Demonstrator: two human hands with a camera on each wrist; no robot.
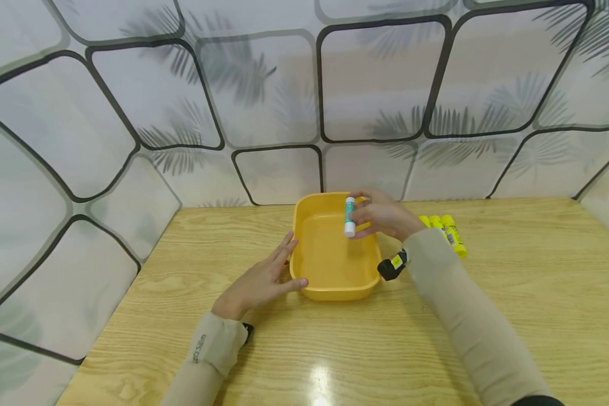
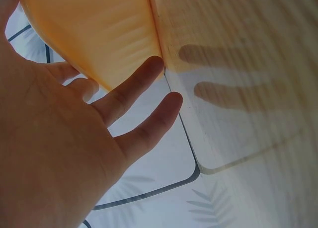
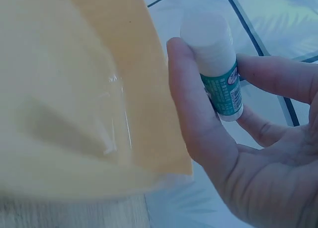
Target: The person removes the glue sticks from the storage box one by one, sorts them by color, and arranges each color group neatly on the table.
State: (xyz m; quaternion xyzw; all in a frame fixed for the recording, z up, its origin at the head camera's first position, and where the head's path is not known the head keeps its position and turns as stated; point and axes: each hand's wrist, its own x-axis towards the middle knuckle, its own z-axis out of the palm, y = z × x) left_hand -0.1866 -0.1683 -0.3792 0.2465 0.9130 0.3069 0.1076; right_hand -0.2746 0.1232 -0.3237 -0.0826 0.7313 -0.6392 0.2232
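A yellow-orange plastic basin (image 1: 335, 293) stands on the wooden table, with nothing seen lying in it. Over its right part, my right hand (image 1: 383, 217) pinches a white glue stick with a teal label (image 1: 349, 217) between thumb and fingers. The right wrist view shows the glue stick (image 3: 221, 89) tilted, its white cap end uppermost in that view. My left hand (image 1: 261, 285) rests against the basin's left side, thumb at the front rim. In the left wrist view the left hand's fingers (image 2: 134, 91) are extended beside the basin wall (image 2: 99, 29).
Several yellow glue sticks (image 1: 451, 234) lie side by side to the right of the basin, partly hidden by the right sleeve. A patterned cloth backdrop (image 1: 274, 169) rises at the table's back edge. Bare wood (image 1: 538, 293) shows at the right.
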